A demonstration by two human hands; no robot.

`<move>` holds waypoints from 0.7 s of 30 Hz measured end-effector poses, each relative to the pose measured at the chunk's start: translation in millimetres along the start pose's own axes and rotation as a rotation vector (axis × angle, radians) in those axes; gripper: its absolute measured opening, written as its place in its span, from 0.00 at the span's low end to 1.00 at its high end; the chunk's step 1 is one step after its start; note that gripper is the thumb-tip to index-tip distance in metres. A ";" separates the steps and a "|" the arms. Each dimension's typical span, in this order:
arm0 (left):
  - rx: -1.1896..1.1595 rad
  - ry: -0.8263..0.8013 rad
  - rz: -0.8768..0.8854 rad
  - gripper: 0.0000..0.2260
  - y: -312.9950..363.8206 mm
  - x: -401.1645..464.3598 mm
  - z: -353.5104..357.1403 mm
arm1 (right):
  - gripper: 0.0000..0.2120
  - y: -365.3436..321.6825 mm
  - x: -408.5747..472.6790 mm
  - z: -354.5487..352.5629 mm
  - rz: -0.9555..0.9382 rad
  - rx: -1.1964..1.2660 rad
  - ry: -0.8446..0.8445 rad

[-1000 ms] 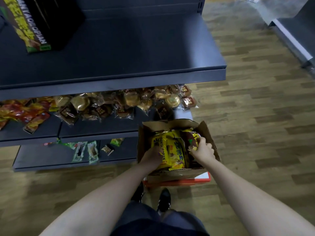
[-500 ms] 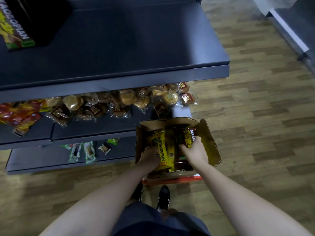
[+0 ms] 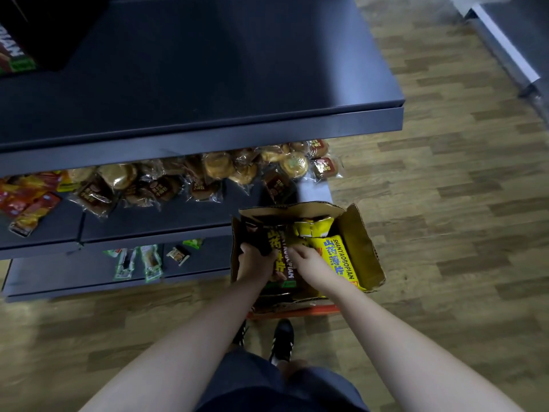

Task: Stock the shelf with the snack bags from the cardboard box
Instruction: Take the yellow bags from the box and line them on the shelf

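An open cardboard box (image 3: pixel 364 242) stands on the floor at the shelf's right end, holding dark and yellow snack bags. Both my hands are inside it. My left hand (image 3: pixel 252 260) grips the left side of a dark snack bag (image 3: pixel 277 251) with yellow lettering. My right hand (image 3: pixel 306 258) holds the same bag's right side, fingers curled over it. A yellow snack bag (image 3: pixel 338 257) lies to the right in the box, with another yellow bag (image 3: pixel 313 228) behind it. The dark top shelf (image 3: pixel 208 69) is mostly bare, with one dark snack bag (image 3: pixel 15 55) at its far left.
The middle shelf carries wrapped pastries (image 3: pixel 208 173) and red packets (image 3: pixel 26 200). Small green packets (image 3: pixel 139 261) lie on the bottom shelf. A red base (image 3: pixel 297 310) shows under the box. My shoes (image 3: pixel 280 337) stand just before it. Another shelf unit (image 3: pixel 511 55) is at the far right.
My right hand moved left from the box's right side onto the dark bag. The yellow bag now lies uncovered on the right. My view tilted slightly downward.
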State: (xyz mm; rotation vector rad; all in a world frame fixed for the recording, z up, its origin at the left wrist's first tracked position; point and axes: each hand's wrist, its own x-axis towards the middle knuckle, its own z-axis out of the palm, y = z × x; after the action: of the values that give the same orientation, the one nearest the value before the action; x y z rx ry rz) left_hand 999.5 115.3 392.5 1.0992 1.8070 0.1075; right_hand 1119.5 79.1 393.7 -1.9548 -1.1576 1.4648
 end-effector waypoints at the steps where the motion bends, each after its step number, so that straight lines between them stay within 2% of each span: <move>1: 0.032 0.014 0.010 0.26 -0.9 0.1 0.9 | 0.11 5.9 3.0 -4.0 0.025 -0.086 0.025; 6: 0.357 0.185 0.212 0.32 2.2 -5.7 5.7 | 0.14 37.4 9.7 -28.8 0.135 -0.581 0.216; 8: 0.474 0.243 0.328 0.32 3.4 -6.4 6.7 | 0.20 42.7 9.5 -35.6 0.191 -0.647 0.171; 13: 0.640 0.159 0.460 0.29 5.0 -4.4 12.5 | 0.34 56.5 12.0 -32.0 0.206 -0.778 0.033; 16: 0.716 0.135 0.459 0.25 8.1 -2.0 17.3 | 0.32 58.5 18.7 -29.5 0.178 -0.819 0.024; 19: 0.718 0.122 0.417 0.21 11.1 1.7 24.2 | 0.25 56.8 26.5 -28.3 0.199 -0.784 0.016; 21: 0.743 0.146 0.405 0.23 12.1 2.9 28.5 | 0.20 57.8 31.3 -26.3 0.203 -0.769 0.001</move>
State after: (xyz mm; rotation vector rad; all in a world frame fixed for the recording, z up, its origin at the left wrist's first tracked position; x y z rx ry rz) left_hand 1028.7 113.7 381.9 2.0201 1.7637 -0.2753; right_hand 1167.6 76.1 341.8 -2.6280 -1.7439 1.1963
